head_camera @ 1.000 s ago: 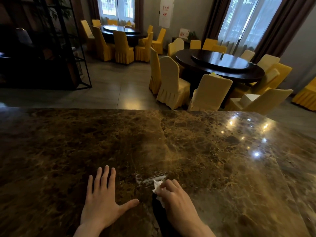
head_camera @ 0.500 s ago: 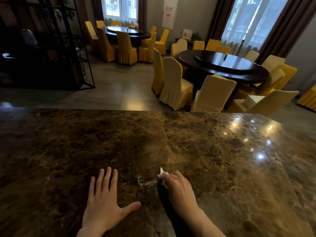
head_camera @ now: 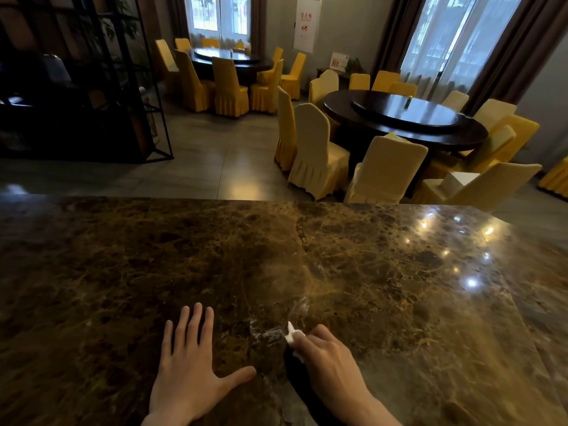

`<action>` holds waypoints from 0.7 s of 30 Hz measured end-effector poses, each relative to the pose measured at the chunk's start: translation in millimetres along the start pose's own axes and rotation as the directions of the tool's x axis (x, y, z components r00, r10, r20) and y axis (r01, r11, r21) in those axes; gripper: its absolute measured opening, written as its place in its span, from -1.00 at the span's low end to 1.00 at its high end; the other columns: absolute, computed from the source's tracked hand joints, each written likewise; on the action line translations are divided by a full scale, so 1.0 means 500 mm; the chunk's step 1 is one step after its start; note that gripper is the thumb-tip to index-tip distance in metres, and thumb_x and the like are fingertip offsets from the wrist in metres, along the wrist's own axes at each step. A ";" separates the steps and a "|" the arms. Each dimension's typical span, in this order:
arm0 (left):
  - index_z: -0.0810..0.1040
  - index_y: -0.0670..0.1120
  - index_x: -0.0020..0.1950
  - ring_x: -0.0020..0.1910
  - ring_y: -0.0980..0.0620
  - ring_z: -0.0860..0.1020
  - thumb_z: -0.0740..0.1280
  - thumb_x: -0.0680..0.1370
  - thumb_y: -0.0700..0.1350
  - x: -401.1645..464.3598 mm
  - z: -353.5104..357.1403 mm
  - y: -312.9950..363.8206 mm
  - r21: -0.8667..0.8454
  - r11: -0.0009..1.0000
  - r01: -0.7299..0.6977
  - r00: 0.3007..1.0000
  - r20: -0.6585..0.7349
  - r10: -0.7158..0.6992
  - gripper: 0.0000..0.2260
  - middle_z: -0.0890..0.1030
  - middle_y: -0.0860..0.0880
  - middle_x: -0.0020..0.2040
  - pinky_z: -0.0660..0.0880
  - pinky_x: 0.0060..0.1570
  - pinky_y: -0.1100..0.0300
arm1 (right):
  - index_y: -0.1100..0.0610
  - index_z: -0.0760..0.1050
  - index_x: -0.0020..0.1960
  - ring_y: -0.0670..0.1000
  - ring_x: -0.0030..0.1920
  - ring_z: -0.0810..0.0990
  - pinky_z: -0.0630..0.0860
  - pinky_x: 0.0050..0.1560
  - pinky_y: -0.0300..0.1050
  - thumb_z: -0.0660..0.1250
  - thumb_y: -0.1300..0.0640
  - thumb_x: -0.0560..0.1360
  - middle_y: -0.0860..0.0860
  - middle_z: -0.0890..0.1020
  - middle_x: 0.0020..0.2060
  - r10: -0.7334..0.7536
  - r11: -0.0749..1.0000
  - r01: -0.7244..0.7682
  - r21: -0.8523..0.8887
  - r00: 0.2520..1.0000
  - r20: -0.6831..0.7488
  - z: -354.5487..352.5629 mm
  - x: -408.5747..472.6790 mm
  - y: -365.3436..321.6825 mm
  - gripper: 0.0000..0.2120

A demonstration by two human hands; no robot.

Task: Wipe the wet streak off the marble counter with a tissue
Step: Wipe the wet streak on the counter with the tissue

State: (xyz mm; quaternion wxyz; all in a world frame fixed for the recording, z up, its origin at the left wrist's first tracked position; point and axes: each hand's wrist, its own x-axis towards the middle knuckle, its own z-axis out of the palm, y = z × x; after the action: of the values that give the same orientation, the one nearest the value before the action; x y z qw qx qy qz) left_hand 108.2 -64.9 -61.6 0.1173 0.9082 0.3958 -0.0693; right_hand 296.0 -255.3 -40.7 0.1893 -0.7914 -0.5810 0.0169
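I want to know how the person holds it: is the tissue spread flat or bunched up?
Bunched up. The tissue shows only as a small crumpled white wad sticking out from under the right hand, whose fingers curl over it.

A restaurant banquet room: two big round dark tables [head_camera: 405,118], each with a turntable at its centre, ringed by yellow-covered chairs [head_camera: 319,155], fill the upper frame beyond a polished brown marble worktop [head_camera: 399,287].
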 end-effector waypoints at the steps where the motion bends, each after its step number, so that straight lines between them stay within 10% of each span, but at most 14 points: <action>1: -0.44 0.00 0.62 0.61 -0.04 -0.49 -0.23 0.11 0.83 0.000 0.000 0.001 -0.002 1.000 0.000 1.000 0.000 0.000 0.33 -0.44 0.01 0.65 -0.35 0.64 -0.19 | -0.07 0.52 -0.02 -0.13 -0.15 0.39 0.32 -0.29 -0.28 0.34 -0.01 0.54 -0.19 0.61 -0.23 0.034 0.999 -0.034 0.000 0.999 -0.022 -0.006 -0.005 0.012 -0.96; 6: -0.45 0.01 0.61 0.61 -0.04 -0.49 -0.22 0.11 0.83 -0.001 -0.001 0.002 -0.003 1.000 0.002 1.000 -0.004 -0.002 0.33 -0.44 0.01 0.65 -0.35 0.64 -0.19 | 0.07 0.62 -0.11 -0.04 -0.19 0.50 0.48 -0.27 -0.11 0.39 0.26 0.52 -0.06 0.61 -0.26 0.415 0.909 -0.414 0.046 0.888 -0.198 -0.042 0.055 0.058 -0.89; 15: -0.47 0.00 0.60 0.60 -0.05 -0.50 -0.24 0.11 0.83 -0.001 -0.002 0.001 0.004 1.000 0.002 1.000 0.016 -0.002 0.32 -0.45 0.00 0.65 -0.37 0.64 -0.19 | 0.05 0.54 0.30 -0.10 0.15 0.59 0.58 0.20 -0.03 0.35 0.23 0.58 -0.08 0.64 0.13 0.538 0.732 -0.421 0.535 0.839 -0.075 -0.033 0.075 0.035 -0.69; 21: -0.49 0.01 0.58 0.60 -0.06 -0.50 -0.26 0.09 0.83 -0.003 -0.004 0.003 0.013 1.000 0.013 1.000 0.009 -0.013 0.32 -0.46 -0.01 0.64 -0.37 0.63 -0.19 | 0.02 0.65 0.11 -0.06 0.01 0.56 0.54 0.05 -0.11 0.40 0.24 0.54 -0.07 0.59 -0.02 0.598 0.774 -0.501 0.388 0.780 -0.186 -0.070 0.147 0.066 -0.79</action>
State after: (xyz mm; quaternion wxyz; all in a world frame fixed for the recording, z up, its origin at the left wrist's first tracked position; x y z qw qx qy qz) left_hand 108.6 -66.4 -59.2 0.1126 0.9061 0.4006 -0.0769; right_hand 358.8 -205.5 -4.5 0.3860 -0.8794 -0.2750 0.0455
